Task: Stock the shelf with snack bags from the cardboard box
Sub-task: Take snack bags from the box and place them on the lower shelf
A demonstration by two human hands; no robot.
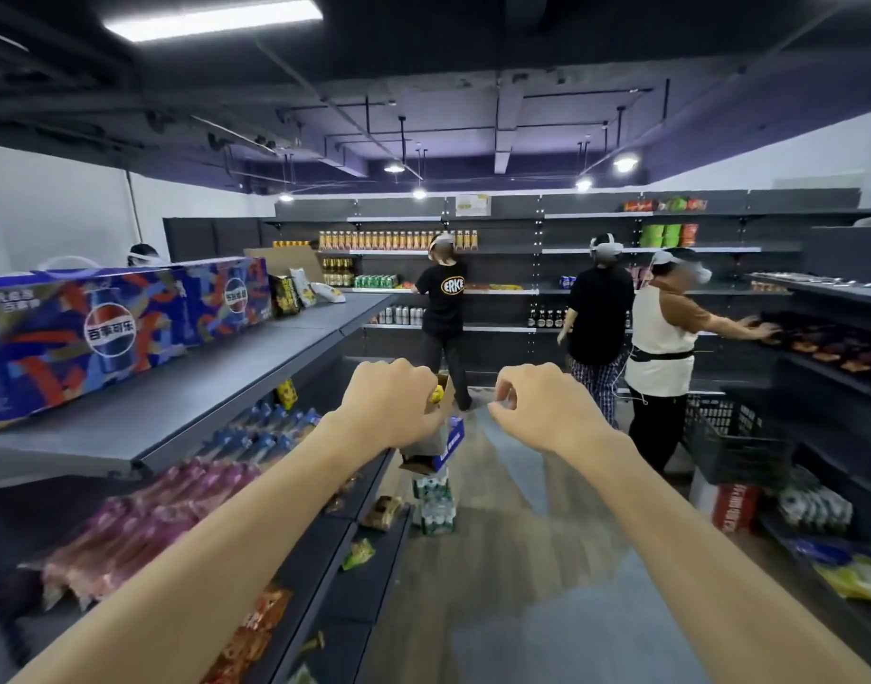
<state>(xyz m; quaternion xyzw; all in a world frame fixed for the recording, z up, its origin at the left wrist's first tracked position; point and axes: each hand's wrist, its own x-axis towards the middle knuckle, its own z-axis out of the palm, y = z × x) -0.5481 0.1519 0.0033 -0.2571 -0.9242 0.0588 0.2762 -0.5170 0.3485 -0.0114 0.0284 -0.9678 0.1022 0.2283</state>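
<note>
- Just beyond the left hand (391, 404), at the aisle end of the dark grey metal shelf unit (295, 338), stands what looks like the brown cardboard box (436, 444) with a blue printed flap; the fist hides most of it, so its contents cannot be read.
- Between the curled fingers of that left hand peeps a small yellow snack bag (437, 393); only a corner shows, and the fingers are closed round it.
- The right hand (537, 412), out over the floor to the right of the box, has its fingers loosely curled with thumb and forefinger nearly meeting; whether they pinch anything I cannot tell, as nothing shows between them.
- Below and left of the left forearm, the middle shelf already carries rows of pink and purple foil snack packets (142, 530), with blue ones further along towards the hand.
- Handling, as a judgement: a bag like this should be very light, soft and air-filled, with slick film that slides in a loose grip and contents that crush under a hard squeeze.
- Best taken by the crimped top seam or lightly across the flat faces, not clenched round the middle.
- Above the left hand, on the top shelf, lie long blue printed cola cartons (103, 333).
- Beyond both hands, other people (663, 338) work at the far shelves.
</note>
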